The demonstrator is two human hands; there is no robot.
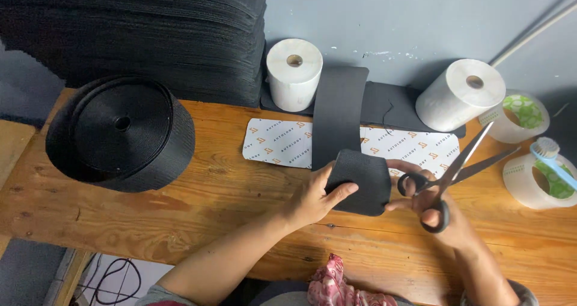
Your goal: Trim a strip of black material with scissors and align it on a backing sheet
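My left hand [315,195] pinches the folded end of a wide black webbing strip [338,111] that runs from the back of the wooden table [198,204] toward me. The folded piece [363,177] lies between both hands. My right hand [433,213] holds black-handled scissors [448,174], blades apart and pointing up to the right, while its fingertips touch the fold's right edge. A white printed card [279,142] lies under the strip.
A big roll of black webbing [120,135] sits at the left, with a tall stack of black material [150,30] behind it. Two white paper rolls [294,72] [461,93] stand at the back. Two clear tape rolls [522,115] [541,183] and a toothbrush [553,159] sit at the right.
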